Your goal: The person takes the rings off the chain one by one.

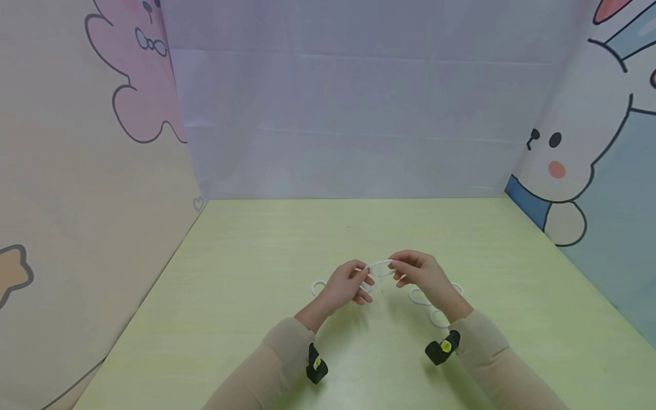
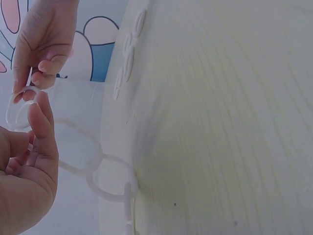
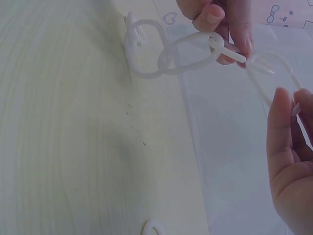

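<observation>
- The left hand [image 1: 347, 285] pinches between thumb and fingers, at the near end of a white oval link [image 3: 257, 88].
- The right hand [image 1: 420, 273] pinches that same link's other end, so it spans the gap between both hands, raised above the bench [image 1: 256, 256].
- A chain [image 3: 168, 54] of interlocked white links trails from the left hand's fingers down to the bench on that hand's outer side; whether the spanning link is hooked into it, I cannot tell.
- Several separate links [image 2: 128, 63] lie on the bench below the right hand, around its forearm.
- Beige sleeves [image 1: 277, 356] cover both forearms behind the hands.
</observation>
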### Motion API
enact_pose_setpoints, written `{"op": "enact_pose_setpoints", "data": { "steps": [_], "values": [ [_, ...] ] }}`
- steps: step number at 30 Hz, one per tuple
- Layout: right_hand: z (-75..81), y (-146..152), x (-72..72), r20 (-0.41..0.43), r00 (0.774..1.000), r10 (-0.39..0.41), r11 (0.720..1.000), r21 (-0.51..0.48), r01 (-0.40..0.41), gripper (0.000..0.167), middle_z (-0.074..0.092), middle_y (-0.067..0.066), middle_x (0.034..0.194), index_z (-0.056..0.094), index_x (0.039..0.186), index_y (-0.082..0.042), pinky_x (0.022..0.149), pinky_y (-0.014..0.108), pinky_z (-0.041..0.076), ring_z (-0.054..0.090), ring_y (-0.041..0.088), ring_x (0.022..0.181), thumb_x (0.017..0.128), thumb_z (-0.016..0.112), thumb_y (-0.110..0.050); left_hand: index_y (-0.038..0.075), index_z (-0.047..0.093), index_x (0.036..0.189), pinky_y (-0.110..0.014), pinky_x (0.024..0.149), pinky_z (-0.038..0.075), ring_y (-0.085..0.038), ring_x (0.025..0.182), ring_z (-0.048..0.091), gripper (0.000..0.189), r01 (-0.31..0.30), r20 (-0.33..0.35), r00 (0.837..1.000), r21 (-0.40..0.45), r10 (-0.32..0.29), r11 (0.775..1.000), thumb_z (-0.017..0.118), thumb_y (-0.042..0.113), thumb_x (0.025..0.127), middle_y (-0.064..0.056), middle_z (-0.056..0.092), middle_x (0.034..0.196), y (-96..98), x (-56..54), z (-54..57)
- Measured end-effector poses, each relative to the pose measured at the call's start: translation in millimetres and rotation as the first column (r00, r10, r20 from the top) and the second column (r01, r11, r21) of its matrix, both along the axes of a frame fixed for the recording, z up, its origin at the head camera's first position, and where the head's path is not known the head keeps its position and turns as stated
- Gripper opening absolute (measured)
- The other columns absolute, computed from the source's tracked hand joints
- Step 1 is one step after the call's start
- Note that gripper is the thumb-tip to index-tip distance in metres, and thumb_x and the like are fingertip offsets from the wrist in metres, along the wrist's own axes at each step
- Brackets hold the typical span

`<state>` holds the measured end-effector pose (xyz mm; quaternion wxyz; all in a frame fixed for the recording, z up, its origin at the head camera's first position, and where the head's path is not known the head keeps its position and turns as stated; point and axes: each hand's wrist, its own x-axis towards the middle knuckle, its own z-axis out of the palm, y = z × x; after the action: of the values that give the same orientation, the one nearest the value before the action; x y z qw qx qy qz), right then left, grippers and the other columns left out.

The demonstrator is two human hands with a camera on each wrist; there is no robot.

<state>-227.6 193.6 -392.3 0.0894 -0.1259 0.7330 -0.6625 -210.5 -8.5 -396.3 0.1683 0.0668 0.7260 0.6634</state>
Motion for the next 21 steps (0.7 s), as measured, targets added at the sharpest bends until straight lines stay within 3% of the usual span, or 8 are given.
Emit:
{"op": "enact_pose_setpoints", "data": {
  "steps": [3, 8, 12, 21],
  "values": [
    [0.0, -0.7, 0.2, 0.004, 1.000, 0.002, 1.000, 0.002, -0.002, 0.033, 0.059, 0.012, 0.082, 0.054, 0.108, 0.013, 0.064, 0.031, 0.052, 0.057, 0.014, 0.070, 0.091, 0.061, -0.014, -0.004, 0.050, 0.108, -0.023, 0.048, 0.049, -0.014, 0.054, 0.060, 0.019, -0.011, -0.002, 1.000, 0.012, 0.011, 1.000, 0.043, 0.010, 0.099, -0.025, 0.060, 0.096, -0.5, 0.8, 2.1],
    [0.1, -1.5, 0.8, 0.016, 1.000, 0.003, 1.000, 0.009, -0.003, 0.037, 0.059, 0.018, 0.085, 0.051, 0.109, 0.016, 0.065, 0.031, 0.052, 0.057, 0.015, 0.070, 0.090, 0.061, -0.014, -0.003, 0.051, 0.109, -0.022, 0.047, 0.048, -0.014, 0.053, 0.060, 0.020, -0.025, 0.001, 1.000, 0.036, 0.025, 0.999, 0.045, 0.014, 0.099, -0.020, 0.061, 0.092, -0.6, -2.2, -4.9],
    [0.6, -2.1, 1.7, 0.017, 1.000, 0.006, 1.000, 0.012, -0.006, 0.035, 0.060, 0.015, 0.083, 0.053, 0.108, 0.015, 0.065, 0.031, 0.052, 0.057, 0.015, 0.070, 0.090, 0.061, -0.014, -0.003, 0.051, 0.108, -0.022, 0.047, 0.048, -0.014, 0.053, 0.060, 0.020, -0.039, -0.003, 0.999, 0.050, 0.039, 0.998, 0.045, 0.015, 0.099, -0.019, 0.061, 0.091, -0.3, -4.3, -8.1],
    [-1.2, -3.8, 1.5, 0.019, 1.000, 0.003, 1.000, 0.013, -0.004, 0.034, 0.060, 0.014, 0.083, 0.054, 0.107, 0.014, 0.064, 0.032, 0.052, 0.057, 0.016, 0.070, 0.089, 0.062, -0.014, -0.007, 0.048, 0.110, -0.021, 0.046, 0.047, -0.013, 0.052, 0.060, 0.024, -0.056, -0.010, 0.998, 0.083, 0.057, 0.995, 0.045, 0.013, 0.099, -0.015, 0.062, 0.087, -0.9, -3.4, -5.4]
  ]
}}
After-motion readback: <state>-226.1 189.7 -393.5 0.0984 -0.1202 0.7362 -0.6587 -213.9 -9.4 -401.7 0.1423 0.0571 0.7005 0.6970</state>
